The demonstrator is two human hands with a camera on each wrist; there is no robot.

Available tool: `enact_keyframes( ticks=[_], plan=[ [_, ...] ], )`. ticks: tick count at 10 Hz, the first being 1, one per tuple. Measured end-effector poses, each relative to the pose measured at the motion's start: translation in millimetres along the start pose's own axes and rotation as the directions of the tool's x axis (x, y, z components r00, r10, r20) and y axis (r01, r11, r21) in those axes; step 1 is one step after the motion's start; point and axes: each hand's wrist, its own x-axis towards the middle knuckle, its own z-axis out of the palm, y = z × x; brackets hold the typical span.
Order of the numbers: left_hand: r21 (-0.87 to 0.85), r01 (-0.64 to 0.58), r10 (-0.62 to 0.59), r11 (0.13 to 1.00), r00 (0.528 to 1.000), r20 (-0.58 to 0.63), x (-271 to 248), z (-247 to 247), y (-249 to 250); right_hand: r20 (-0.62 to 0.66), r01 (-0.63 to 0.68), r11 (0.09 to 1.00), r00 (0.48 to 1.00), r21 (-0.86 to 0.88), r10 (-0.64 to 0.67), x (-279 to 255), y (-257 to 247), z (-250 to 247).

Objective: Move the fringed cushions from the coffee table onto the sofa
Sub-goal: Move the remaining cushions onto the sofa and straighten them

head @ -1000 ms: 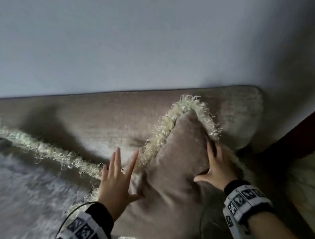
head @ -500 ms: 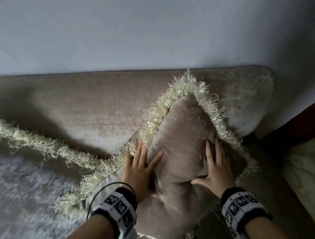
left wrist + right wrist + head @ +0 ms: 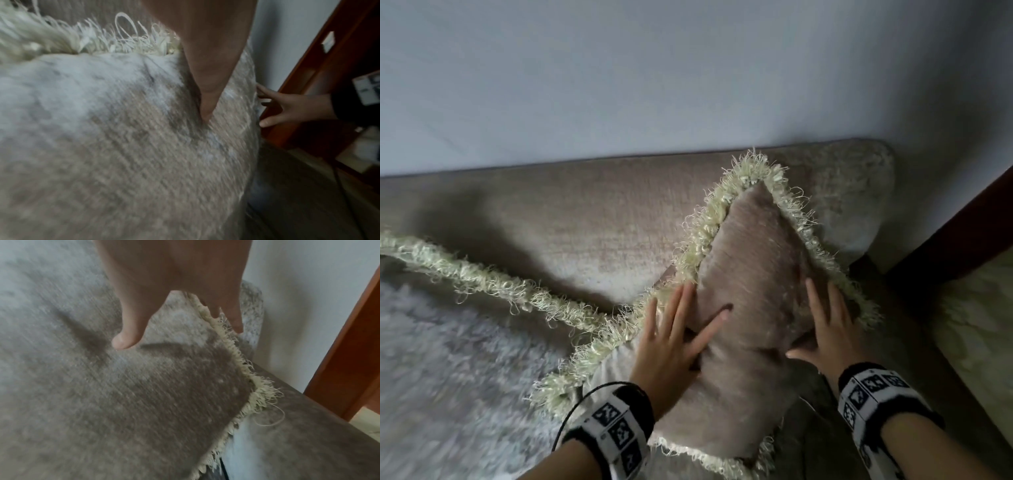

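Pressing fringed cushion [image 3: 753, 274] between flat left fingers [image 3: 681, 308], right fingers [image 3: 822, 308].

our right hand [image 3: 174, 272] reaches down from the top of the view, fingers [image 3: 127, 335] straight, the thumb tip touching the taupe fringed cushion [image 3: 123, 394] that fills the space below it. the cushion's cream fringe [image 3: 242, 363] runs from just beside our fingertips down to the right. right of the hand stand a pale wall [image 3: 308, 288] and a reddish wooden frame [image 3: 353, 353].
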Motion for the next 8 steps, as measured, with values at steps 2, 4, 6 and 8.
enact_keyframes(
  ticks=[2, 4, 6, 8],
  plan=[
    [0.047, -0.024, 0.020, 0.999, 0.996, 0.084, -12, 9, 15, 0.023, 0.011, 0.994, 1.000, -0.113, -0.009, 8, -9, -1],
    [0.169, 0.094, -0.120, 0.981, 0.982, 0.149, 4, 22, 26, 0.015, 0.081, 0.980, 0.997, -0.184, -0.080, 25, -6, 7],
    [0.280, 0.225, -0.266, 0.933, 0.957, 0.118, -12, 0, 48, 0.081, 0.131, 0.957, 0.990, -0.259, -0.114, 26, -4, 0],
    [0.135, 0.451, -0.437, 0.882, 0.891, -0.120, -48, -60, 62, -0.264, 0.354, 0.878, 0.857, -0.322, -0.442, -6, -12, -61]
  ],
)
